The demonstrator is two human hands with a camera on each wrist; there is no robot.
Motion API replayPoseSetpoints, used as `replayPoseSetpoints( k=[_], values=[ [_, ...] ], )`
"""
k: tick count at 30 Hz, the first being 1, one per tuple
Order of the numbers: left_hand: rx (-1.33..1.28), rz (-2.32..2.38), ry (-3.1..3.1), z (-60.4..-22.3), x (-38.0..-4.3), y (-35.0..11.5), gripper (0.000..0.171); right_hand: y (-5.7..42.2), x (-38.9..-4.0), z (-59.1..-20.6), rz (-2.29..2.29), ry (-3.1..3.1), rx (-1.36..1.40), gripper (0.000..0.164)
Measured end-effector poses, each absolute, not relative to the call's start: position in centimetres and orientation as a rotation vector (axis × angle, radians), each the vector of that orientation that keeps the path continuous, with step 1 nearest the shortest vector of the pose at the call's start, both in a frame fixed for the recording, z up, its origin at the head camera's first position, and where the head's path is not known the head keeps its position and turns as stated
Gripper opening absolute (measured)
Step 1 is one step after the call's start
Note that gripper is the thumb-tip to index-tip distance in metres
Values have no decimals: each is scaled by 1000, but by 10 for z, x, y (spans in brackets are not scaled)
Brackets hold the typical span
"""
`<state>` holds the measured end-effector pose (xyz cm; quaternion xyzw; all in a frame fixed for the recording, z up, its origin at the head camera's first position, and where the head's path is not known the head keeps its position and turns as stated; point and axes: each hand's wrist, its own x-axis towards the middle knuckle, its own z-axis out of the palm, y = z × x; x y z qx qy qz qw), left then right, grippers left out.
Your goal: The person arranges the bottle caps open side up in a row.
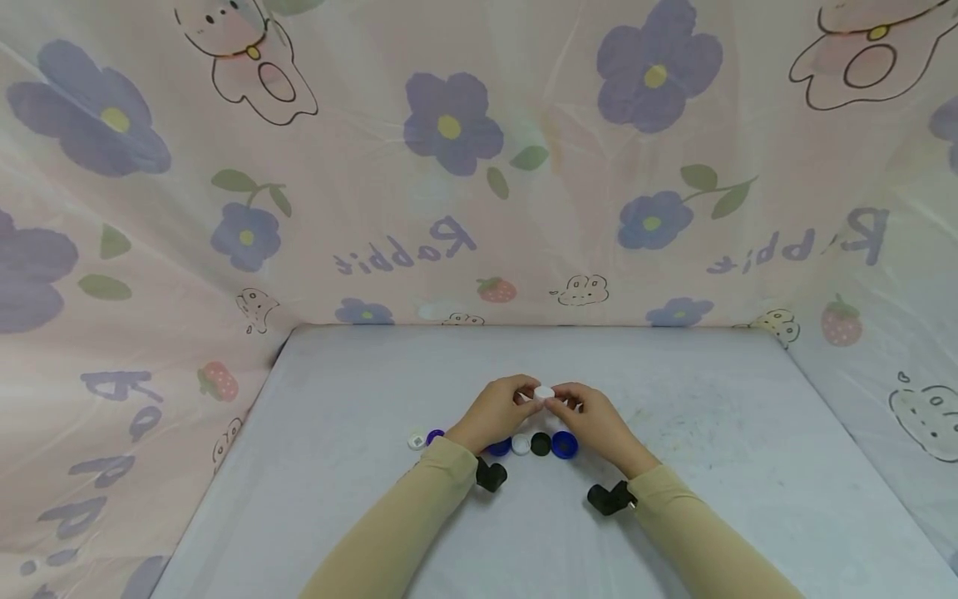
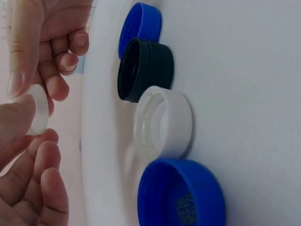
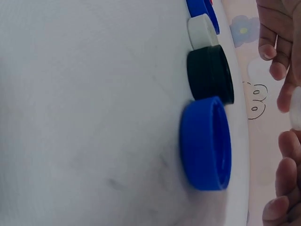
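Both hands meet over the far side of a row of bottle caps and hold one white bottle cap (image 1: 544,393) between them. My left hand (image 1: 496,409) pinches its left side with thumb and fingers. From the right, my right hand (image 1: 596,423) pinches the opposite edge. Up close in the left wrist view, the white cap (image 2: 41,109) is shallow and slightly translucent, partly covered by a thumb. Below the hands in the row are a blue cap (image 1: 499,448), a white cap (image 1: 521,444), a dark green cap (image 1: 540,444) and a larger blue cap (image 1: 565,445).
Farther left in the row lie a small white cap (image 1: 416,441) and a purple-blue cap (image 1: 435,436), with the left forearm hiding part of the row. The caps lie on a white-covered table (image 1: 718,399). A printed curtain (image 1: 524,208) rises behind and at both sides.
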<state>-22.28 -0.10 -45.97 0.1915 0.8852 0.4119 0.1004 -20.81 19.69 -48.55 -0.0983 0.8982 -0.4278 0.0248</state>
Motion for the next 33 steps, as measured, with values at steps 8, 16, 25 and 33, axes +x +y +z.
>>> replayPoseSetpoints(
  k=[8, 16, 25, 33],
  values=[
    [595, 1248, 2606, -463, -224, -2, 42, 195, -207, -485, -1376, 2750, -282, 47],
    [571, 1257, 2614, -464, -224, -2, 39, 194, -206, -485, -1412, 2752, -254, 48],
    [536, 1287, 2602, -466, -225, -1, 35, 194, -206, -485, -1455, 2775, -240, 47],
    [551, 1295, 2601, -465, -224, -2, 30, 194, -204, -480, -1530, 2750, -240, 44]
  ],
)
